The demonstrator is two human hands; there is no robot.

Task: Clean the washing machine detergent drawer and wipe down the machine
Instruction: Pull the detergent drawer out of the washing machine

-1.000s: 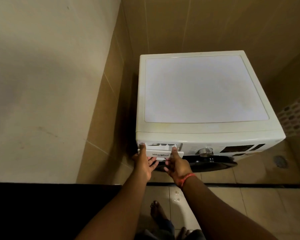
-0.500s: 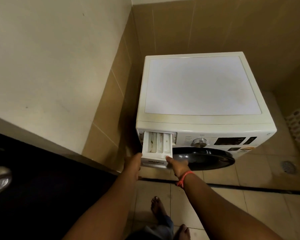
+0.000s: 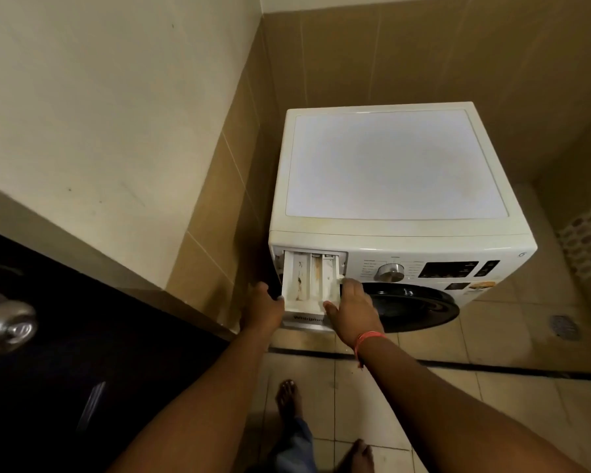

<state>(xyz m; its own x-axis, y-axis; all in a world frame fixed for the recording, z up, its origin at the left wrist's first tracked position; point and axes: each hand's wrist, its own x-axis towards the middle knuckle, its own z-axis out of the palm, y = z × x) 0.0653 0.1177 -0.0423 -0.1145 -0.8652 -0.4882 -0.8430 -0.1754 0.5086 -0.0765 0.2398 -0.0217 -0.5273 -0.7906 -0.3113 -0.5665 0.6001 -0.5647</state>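
**Drawer slides further out of the machine, both hands on it**

The white washing machine (image 3: 389, 172) stands in a tiled corner, tan wall tiles close on its left and behind it. A dark door (image 3: 65, 353) with a silver knob (image 3: 4, 319) fills the lower left, close beside the person's left arm. On the machine's front sit a round dial (image 3: 391, 271), a dark display panel (image 3: 452, 269) and the black porthole door (image 3: 413, 308), which bulges out just right of the right hand. A floor drain (image 3: 564, 326) lies on the tiled floor to the far right, and bare feet show at the bottom edge.

And here is the detergent drawer (image 3: 309, 281), pulled well out of its slot at the machine's upper-left front, its compartments open to view with brownish stains inside. The left hand (image 3: 261, 310) grips the drawer's left front corner, fingers wrapped round the edge and mostly hidden under it. The right hand (image 3: 354, 310) holds the right side: the thumb lies on the drawer's front rim, the fingers curl along the right wall, clamped on it. An orange wristband (image 3: 367, 337) circles the right wrist.

Compared with half a second ago, the drawer stands further out, showing more of its length, and the right hand has moved up from the front panel onto the drawer's side.
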